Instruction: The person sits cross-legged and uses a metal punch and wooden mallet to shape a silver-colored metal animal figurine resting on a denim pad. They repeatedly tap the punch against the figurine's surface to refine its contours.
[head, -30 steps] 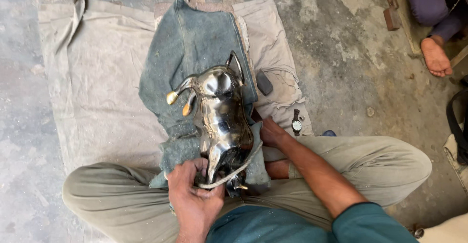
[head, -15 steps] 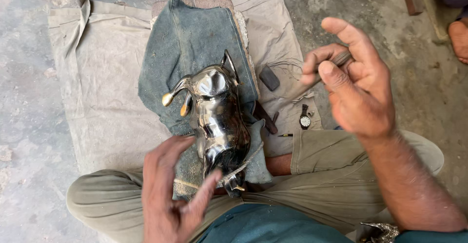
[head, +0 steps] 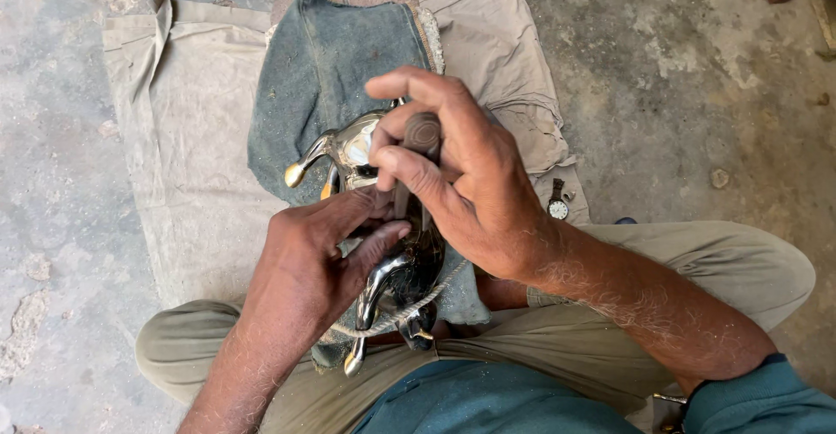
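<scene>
Both hands now over metal figure; wristwatch beside.
</scene>
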